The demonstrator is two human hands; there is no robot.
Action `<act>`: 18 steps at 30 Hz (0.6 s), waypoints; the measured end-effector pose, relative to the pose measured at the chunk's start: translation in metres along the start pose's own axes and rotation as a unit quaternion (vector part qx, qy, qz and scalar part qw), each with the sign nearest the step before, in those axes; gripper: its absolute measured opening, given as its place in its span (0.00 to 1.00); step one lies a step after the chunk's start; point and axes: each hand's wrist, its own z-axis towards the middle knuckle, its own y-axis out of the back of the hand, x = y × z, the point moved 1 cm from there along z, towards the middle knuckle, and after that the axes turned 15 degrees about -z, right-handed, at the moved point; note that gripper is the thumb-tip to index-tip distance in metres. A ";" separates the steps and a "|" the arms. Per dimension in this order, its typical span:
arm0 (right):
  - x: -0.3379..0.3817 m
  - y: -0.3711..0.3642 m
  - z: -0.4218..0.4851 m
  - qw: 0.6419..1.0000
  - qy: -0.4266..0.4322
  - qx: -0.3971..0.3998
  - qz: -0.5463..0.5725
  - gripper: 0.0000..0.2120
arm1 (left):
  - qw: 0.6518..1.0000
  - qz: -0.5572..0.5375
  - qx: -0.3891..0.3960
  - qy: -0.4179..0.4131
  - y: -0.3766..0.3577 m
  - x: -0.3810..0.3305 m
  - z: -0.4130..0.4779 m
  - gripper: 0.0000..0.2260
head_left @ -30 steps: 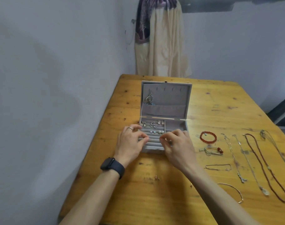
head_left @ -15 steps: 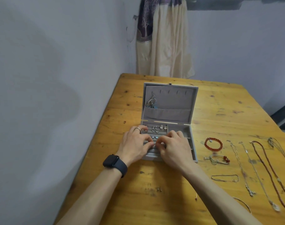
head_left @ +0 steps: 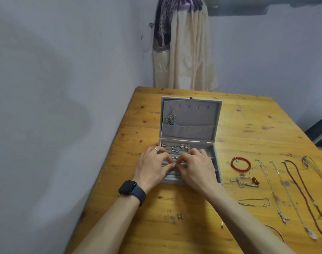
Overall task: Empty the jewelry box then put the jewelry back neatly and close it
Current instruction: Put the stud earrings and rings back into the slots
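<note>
Jewelry box (head_left: pixel 190 123) sits open on wooden table (head_left: pixel 165 235), lid upright on its 12 o'clock side, base toward the person. Both hands are over the padded ring rows (head_left: pixel 174 176) in the base.

L hand (head_left: pixel 153 166), w/ a ring (head_left: pixel 155 149) on one finger and a dark watch (head_left: pixel 131 189) at the wrist, comes in from 7 o'clock. Its fingers are bent, thumb and forefinger tips close together down on the rows. R hand (head_left: pixel 197 168) comes in from 5 o'clock, fingers bent the same way, tips meeting the L hand's near mid-rows. Can't tell whether either hand pinches anything; whatever is btw the fingertips is too small to make out.

At 12 o'clock of the fingertips, small silver earrings (head_left: pixel 175 147) sit in the far rows, and a blue-stone pair (head_left: pixel 175 157) lies just beyond the thumbs. A silver piece (head_left: pixel 170 118) hangs in the lid's 9 o'clock corner, above the pocket.

At 3 o'clock of the box, on the table: red bead bracelet (head_left: pixel 241 164), cord bracelet (head_left: pixel 246 181) w/ red beads, thin chain bracelet (head_left: pixel 253 202). Further out that way lie silver chains (head_left: pixel 273 191) side by side and a brown bead necklace (head_left: pixel 306 195). At 6 o'clock of the box, btw the forearms, is a pair of studs (head_left: pixel 180 215). One single stud (head_left: pixel 222 224) lies by the R forearm.
</note>
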 end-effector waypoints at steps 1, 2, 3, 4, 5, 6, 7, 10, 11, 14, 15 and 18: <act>-0.001 -0.001 -0.001 1.000 0.004 0.002 0.004 0.11 | 1.000 -0.001 -0.004 -0.002 -0.001 0.001 -0.002 0.08; -0.002 -0.002 -0.001 1.000 0.009 0.000 0.006 0.11 | 1.000 -0.002 -0.009 -0.006 -0.003 0.002 -0.004 0.08; -0.003 -0.003 -0.003 1.000 0.011 -0.007 0.009 0.10 | 1.000 -0.005 -0.016 -0.011 -0.004 0.004 -0.006 0.08; -0.004 -0.003 -0.005 1.000 0.010 -0.019 0.015 0.10 | 0.999 -0.009 -0.027 -0.018 -0.006 0.005 -0.007 0.08; -0.005 -0.004 -0.007 0.999 0.005 -0.032 0.022 0.10 | 0.999 -0.014 -0.042 -0.026 -0.007 0.007 -0.009 0.08; -0.006 -0.005 -0.011 0.999 -0.002 -0.046 0.028 0.09 | 0.998 -0.019 -0.055 -0.032 -0.009 0.009 -0.012 0.08; -0.006 -0.006 -0.015 0.998 -0.009 -0.059 0.030 0.09 | 0.997 -0.024 -0.066 -0.035 -0.010 0.011 -0.015 0.08; -0.006 -0.009 -0.028 0.995 0.000 -0.097 0.012 0.09 | 0.994 -0.036 -0.086 -0.052 -0.010 0.017 -0.026 0.09; -0.005 -0.010 -0.032 0.994 0.009 -0.106 0.005 0.10 | 0.994 -0.041 -0.087 -0.059 -0.010 0.018 -0.029 0.09; -0.003 -0.016 -0.039 0.993 0.023 -0.114 -0.016 0.11 | 0.994 -0.047 -0.071 -0.068 -0.008 0.018 -0.035 0.11; -0.003 -0.018 -0.040 0.993 0.022 -0.112 -0.020 0.11 | 0.994 -0.043 -0.066 -0.073 -0.008 0.017 -0.035 0.12; -0.003 -0.019 -0.042 0.994 0.022 -0.107 -0.028 0.12 | 0.994 -0.002 -0.053 -0.094 -0.008 0.015 -0.035 0.13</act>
